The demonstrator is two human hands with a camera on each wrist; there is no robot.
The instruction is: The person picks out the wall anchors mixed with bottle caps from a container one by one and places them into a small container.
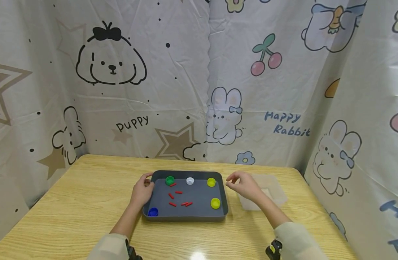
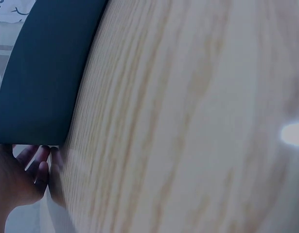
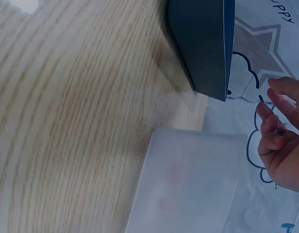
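Note:
A dark grey tray (image 1: pixel 199 219) lies on the table, and my left hand (image 1: pixel 142 189) holds its left side with the thumb at the rim. In the left wrist view, the fingers of the left hand (image 2: pixel 27 174) bend against the tray's outer wall (image 2: pixel 42 73). Small round caps sit inside: green (image 1: pixel 170 180), white (image 1: pixel 190 181), blue (image 1: pixel 153 212) and two yellow (image 1: pixel 211 182). Several short red sticks (image 1: pixel 178 192) lie scattered among them. Just right of the tray my right hand (image 1: pixel 244 185) hovers, fingers loosely bent; nothing shows in it.
A translucent plastic box (image 1: pixel 276 191) stands right of the tray, partly behind the right forearm; faint reddish patches show through its wall in the right wrist view. The wooden table (image 1: pixel 98 187) ends at a printed curtain (image 1: pixel 176 90) behind and on both sides.

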